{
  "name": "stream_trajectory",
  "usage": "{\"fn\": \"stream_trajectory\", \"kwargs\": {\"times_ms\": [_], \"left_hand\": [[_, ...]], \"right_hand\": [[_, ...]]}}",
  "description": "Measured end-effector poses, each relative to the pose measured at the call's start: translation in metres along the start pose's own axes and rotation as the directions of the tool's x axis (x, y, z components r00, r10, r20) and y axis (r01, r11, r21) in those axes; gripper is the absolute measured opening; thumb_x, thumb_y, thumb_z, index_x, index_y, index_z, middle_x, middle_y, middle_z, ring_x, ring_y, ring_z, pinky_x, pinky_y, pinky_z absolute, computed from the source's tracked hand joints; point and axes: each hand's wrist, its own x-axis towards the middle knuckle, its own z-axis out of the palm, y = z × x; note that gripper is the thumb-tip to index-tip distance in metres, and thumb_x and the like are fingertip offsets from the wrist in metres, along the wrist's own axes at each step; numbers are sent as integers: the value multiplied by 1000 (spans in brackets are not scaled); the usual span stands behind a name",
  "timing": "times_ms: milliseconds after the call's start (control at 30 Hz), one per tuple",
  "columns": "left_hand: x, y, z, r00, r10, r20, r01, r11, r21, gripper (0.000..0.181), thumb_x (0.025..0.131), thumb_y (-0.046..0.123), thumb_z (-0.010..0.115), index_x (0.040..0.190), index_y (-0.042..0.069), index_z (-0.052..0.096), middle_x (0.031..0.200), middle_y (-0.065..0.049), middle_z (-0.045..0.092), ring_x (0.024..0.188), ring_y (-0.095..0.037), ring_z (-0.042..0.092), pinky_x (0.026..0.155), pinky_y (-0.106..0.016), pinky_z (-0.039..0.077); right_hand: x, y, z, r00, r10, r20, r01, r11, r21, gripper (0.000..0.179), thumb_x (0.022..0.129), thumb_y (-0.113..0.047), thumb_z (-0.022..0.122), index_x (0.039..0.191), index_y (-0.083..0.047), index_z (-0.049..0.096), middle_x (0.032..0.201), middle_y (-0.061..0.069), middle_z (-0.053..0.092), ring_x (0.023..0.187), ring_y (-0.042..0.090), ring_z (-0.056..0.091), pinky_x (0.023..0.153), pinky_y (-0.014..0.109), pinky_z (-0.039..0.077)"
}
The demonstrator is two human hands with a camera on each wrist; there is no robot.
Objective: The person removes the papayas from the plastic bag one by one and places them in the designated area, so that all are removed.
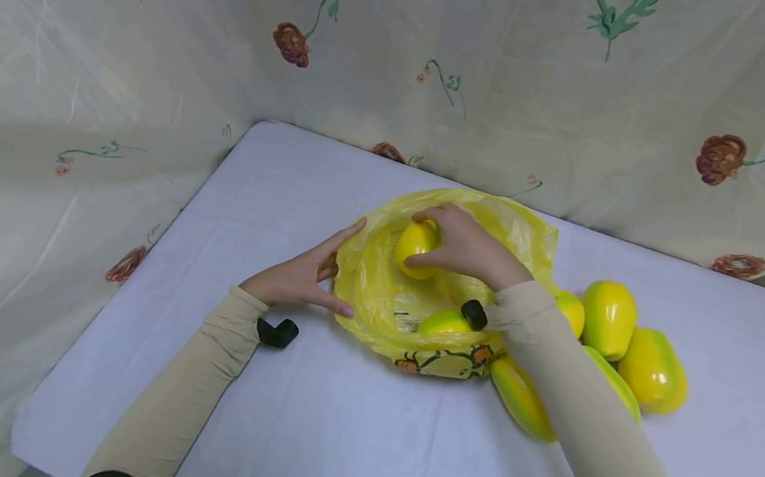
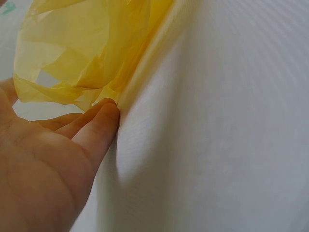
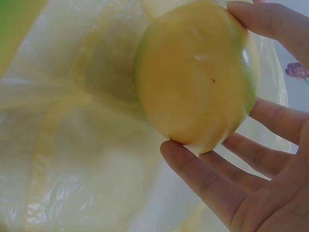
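Observation:
A yellow plastic bag (image 1: 521, 235) stands with its mouth spread wide on the table. My right hand (image 1: 463, 246) grips a yellow-green mango (image 1: 417, 249) inside the mouth of the bag. In the right wrist view, the thumb and fingers reach round the sides of that mango (image 3: 198, 77). Another mango (image 1: 444, 323) lies at the bottom of the bag, near its front side. My left hand (image 1: 296, 280) is at the bag's left edge, thumb and fingers spread. In the left wrist view its fingertips (image 2: 108, 108) touch the yellow plastic (image 2: 82, 43).
Right of the bag, several more mangoes lie close together, among them an upright one (image 1: 609, 319), one at the far right (image 1: 654, 372) and one near the front (image 1: 523, 396). My right forearm passes over part of this group. A white cloth covers the table (image 1: 359, 440); a flowered curtain (image 1: 515, 72) hangs behind.

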Motion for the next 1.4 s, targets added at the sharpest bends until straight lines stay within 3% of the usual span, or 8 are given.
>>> {"fn": "stream_trajectory", "kwargs": {"times_ms": [500, 1000, 1400], "left_hand": [[1, 0, 0, 1000, -20, -18, 21, 1000, 9, 128, 77, 15, 93, 164, 48, 5, 174, 16, -1, 161, -17, 17, 132, -43, 25], [1, -2, 0, 1000, 1, -11, -1, 1000, 9, 129, 77, 13, 93, 163, 49, 3, 174, 15, -2, 160, -19, 22, 130, -43, 28], [1, -2, 1, 1000, -3, -19, 3, 1000, 27, 129, 78, 11, 92, 163, 48, 3, 174, 13, -2, 161, -18, 20, 131, -43, 26]], "right_hand": [[-16, 5, 0, 1000, -12, -19, 13, 999, 31, 80, 83, -41, 87, 148, -8, 55, 156, 16, 47, 143, 34, 42, 124, 54, 37], [-31, 1, -1, 998, -44, -40, 45, 999, 28, 77, 83, -39, 86, 147, -7, 55, 162, 19, 40, 151, 39, 34, 127, 57, 31], [-41, -6, -7, 998, -36, -52, 39, 998, 55, 78, 85, -42, 85, 149, -11, 54, 163, 17, 37, 149, 37, 38, 124, 57, 37]]}}
